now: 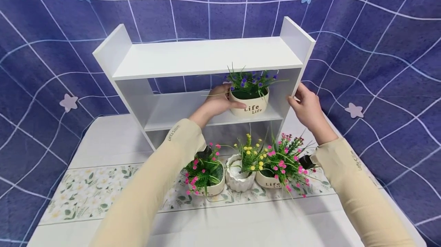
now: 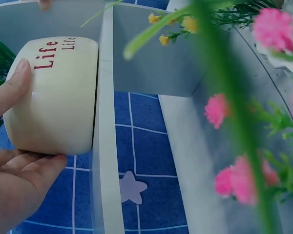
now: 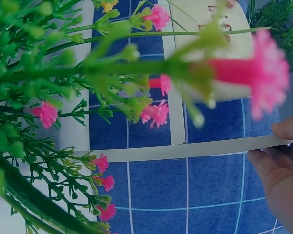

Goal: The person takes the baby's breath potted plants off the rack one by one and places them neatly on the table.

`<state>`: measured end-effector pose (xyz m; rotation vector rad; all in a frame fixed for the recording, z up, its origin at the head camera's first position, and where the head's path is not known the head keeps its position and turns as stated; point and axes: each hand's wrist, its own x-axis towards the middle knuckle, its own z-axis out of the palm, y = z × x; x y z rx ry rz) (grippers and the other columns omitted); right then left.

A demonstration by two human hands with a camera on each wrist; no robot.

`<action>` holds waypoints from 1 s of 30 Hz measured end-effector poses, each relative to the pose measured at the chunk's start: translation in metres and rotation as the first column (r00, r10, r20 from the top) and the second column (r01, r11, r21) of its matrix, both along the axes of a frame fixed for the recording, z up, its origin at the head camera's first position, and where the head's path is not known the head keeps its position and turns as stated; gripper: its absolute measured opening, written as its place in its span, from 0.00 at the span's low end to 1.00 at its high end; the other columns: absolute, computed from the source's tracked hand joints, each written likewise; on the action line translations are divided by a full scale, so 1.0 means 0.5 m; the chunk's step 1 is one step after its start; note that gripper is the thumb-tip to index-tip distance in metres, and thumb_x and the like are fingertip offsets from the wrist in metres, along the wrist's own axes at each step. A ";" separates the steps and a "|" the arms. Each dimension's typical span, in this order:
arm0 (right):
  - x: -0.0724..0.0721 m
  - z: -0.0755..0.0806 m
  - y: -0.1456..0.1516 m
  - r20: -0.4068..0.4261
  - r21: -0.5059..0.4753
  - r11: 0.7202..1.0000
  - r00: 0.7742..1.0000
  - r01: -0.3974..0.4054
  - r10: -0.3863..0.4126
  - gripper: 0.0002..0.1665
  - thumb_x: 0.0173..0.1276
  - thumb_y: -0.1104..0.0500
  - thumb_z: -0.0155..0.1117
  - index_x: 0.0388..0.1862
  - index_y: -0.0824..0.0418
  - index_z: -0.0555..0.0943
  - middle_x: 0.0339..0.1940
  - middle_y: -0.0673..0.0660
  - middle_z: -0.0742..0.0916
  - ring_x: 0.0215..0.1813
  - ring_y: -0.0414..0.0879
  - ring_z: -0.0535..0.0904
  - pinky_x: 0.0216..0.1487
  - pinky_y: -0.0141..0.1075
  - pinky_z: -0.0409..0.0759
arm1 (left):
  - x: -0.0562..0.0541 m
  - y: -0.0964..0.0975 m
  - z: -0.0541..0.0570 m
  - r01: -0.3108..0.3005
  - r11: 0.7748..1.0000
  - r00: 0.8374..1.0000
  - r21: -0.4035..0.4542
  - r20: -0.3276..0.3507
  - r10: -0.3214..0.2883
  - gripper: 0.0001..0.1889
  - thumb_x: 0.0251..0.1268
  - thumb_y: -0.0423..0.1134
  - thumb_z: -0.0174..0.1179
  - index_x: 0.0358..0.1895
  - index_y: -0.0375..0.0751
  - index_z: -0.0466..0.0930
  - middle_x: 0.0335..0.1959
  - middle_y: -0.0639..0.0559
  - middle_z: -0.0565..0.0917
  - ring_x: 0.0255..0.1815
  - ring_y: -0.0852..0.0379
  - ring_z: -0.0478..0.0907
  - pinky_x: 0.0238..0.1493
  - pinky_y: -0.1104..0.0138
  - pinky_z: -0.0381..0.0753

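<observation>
A cream flower pot [image 1: 249, 103] marked "Life", planted with purple flowers, stands on the middle board of a white shelf [image 1: 206, 57], toward its right end. My left hand [image 1: 218, 101] grips the pot from its left side, thumb across the front and fingers behind. In the left wrist view the thumb lies beside the lettering on the pot [image 2: 58, 97], fingers curled under its side. My right hand [image 1: 306, 105] holds the front edge of the shelf's right side panel, which the right wrist view shows pinched between thumb and fingers [image 3: 268, 165].
Before the shelf stand a pot with pink flowers [image 1: 211, 185], a white ribbed pot [image 1: 240, 180] with yellow flowers, and another cream pot [image 1: 270, 180] with pink flowers. They rest on a floral strip [image 1: 96, 189] across the white table. A blue gridded curtain [image 1: 220, 17] hangs behind.
</observation>
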<state>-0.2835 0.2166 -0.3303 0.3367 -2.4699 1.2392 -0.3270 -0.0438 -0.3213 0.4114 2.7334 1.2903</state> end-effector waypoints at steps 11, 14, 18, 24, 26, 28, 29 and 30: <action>-0.006 -0.003 -0.001 0.008 -0.005 1.000 1.000 -0.006 0.006 0.25 0.69 0.71 0.53 0.65 0.69 0.70 0.63 0.72 0.78 0.67 0.62 0.73 0.64 0.51 0.75 | 0.017 -0.012 0.000 0.012 1.000 1.000 -0.002 -0.013 -0.012 0.28 0.50 0.46 0.74 0.56 0.42 0.78 0.48 0.46 0.82 0.47 0.50 0.76 0.52 0.60 0.78; -0.007 -0.004 0.002 0.005 -0.006 1.000 1.000 -0.002 0.002 0.24 0.69 0.71 0.53 0.64 0.70 0.71 0.61 0.72 0.79 0.66 0.62 0.74 0.64 0.50 0.75 | 0.020 -0.012 0.001 0.014 1.000 1.000 0.007 -0.003 -0.014 0.26 0.50 0.46 0.74 0.53 0.42 0.78 0.48 0.46 0.83 0.47 0.50 0.76 0.52 0.60 0.78; -0.006 -0.005 0.002 0.003 -0.002 1.000 1.000 0.002 -0.002 0.23 0.69 0.71 0.53 0.63 0.71 0.71 0.60 0.72 0.79 0.66 0.62 0.74 0.63 0.50 0.76 | 0.024 -0.015 0.002 0.008 1.000 1.000 0.004 -0.008 -0.008 0.22 0.50 0.46 0.74 0.46 0.41 0.78 0.42 0.47 0.80 0.41 0.51 0.72 0.45 0.62 0.75; -0.002 -0.002 -0.001 0.006 0.005 1.000 1.000 0.008 -0.008 0.23 0.69 0.71 0.53 0.63 0.70 0.71 0.60 0.72 0.79 0.66 0.62 0.74 0.64 0.50 0.76 | 0.025 -0.018 0.000 0.004 1.000 1.000 -0.010 -0.016 -0.004 0.19 0.50 0.47 0.74 0.39 0.42 0.76 0.40 0.48 0.79 0.41 0.51 0.72 0.44 0.62 0.75; -0.001 -0.001 -0.002 0.008 0.007 1.000 1.000 0.010 -0.010 0.23 0.69 0.71 0.53 0.63 0.70 0.71 0.61 0.72 0.79 0.66 0.62 0.74 0.64 0.50 0.76 | 0.023 -0.018 -0.001 0.009 1.000 1.000 -0.014 -0.018 -0.009 0.18 0.50 0.47 0.74 0.36 0.43 0.76 0.41 0.47 0.79 0.42 0.50 0.73 0.45 0.61 0.76; 0.000 0.000 -0.002 0.011 0.007 1.000 1.000 0.011 -0.011 0.23 0.70 0.70 0.53 0.63 0.70 0.71 0.61 0.72 0.79 0.66 0.62 0.74 0.64 0.50 0.76 | 0.023 -0.018 0.000 0.011 1.000 1.000 -0.016 -0.012 -0.011 0.18 0.51 0.47 0.74 0.34 0.43 0.74 0.42 0.46 0.79 0.43 0.49 0.73 0.46 0.60 0.76; 0.000 0.000 -0.002 0.013 0.008 1.000 1.000 0.011 -0.012 0.23 0.70 0.70 0.53 0.63 0.70 0.71 0.61 0.72 0.79 0.66 0.62 0.74 0.64 0.50 0.75 | 0.023 -0.018 0.001 0.013 1.000 1.000 -0.015 -0.009 -0.013 0.18 0.51 0.47 0.74 0.35 0.43 0.75 0.42 0.46 0.79 0.43 0.49 0.73 0.46 0.60 0.76; 0.000 0.000 -0.002 0.015 0.007 1.000 1.000 0.011 -0.011 0.23 0.70 0.70 0.53 0.64 0.70 0.71 0.61 0.72 0.79 0.66 0.62 0.74 0.64 0.50 0.75 | 0.023 -0.018 0.001 0.015 1.000 1.000 -0.014 -0.007 -0.015 0.18 0.51 0.47 0.74 0.36 0.43 0.75 0.43 0.46 0.79 0.43 0.49 0.73 0.46 0.60 0.76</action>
